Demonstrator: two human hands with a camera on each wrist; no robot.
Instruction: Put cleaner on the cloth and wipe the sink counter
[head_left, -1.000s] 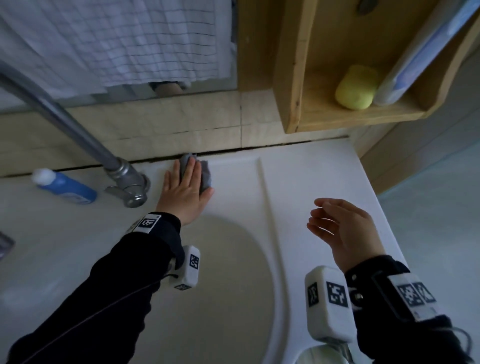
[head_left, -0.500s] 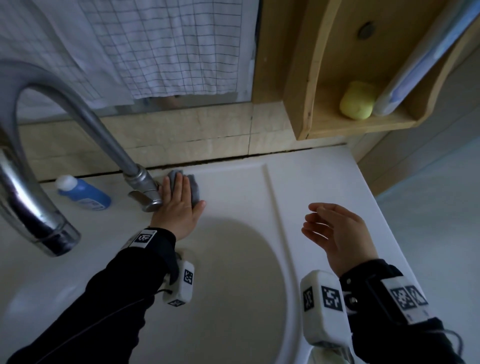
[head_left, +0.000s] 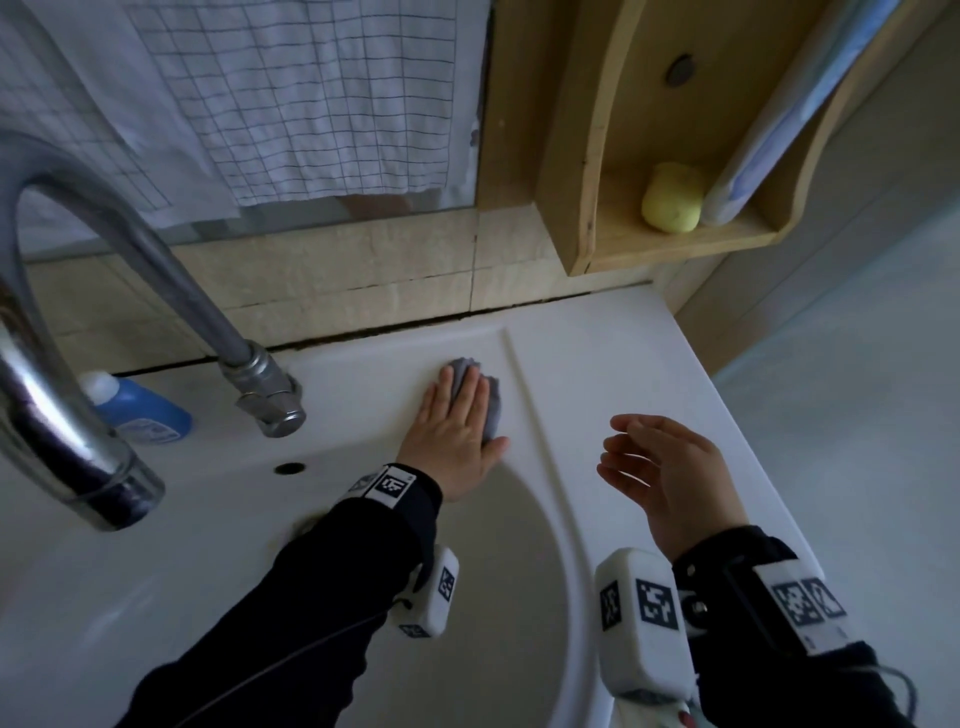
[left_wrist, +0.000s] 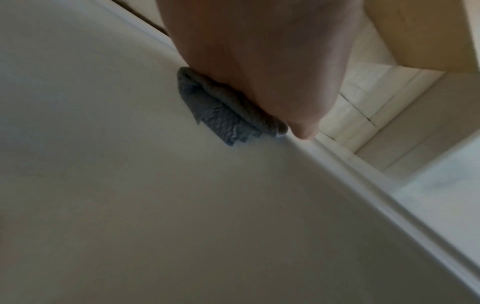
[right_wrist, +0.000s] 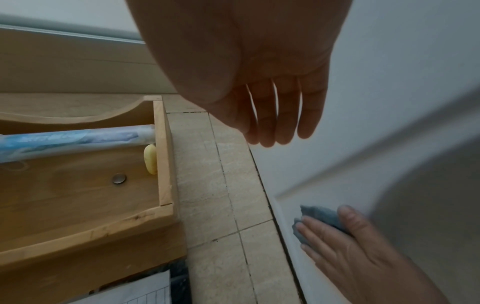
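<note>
1. The white sink counter ran under a tiled wall, right of the faucet.
2. The left hand lay flat – fingers straight – on the grey cloth, right of the faucet.
3. The right hand hovered, relaxed and empty.
4. With only flat pressure, the bunched cloth might slip free.

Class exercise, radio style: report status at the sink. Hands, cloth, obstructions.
Left hand flat, pressing grey cloth on counter behind the basin. Right hand open, empty, hovering. Faucet and blue bottle sit left.
</note>
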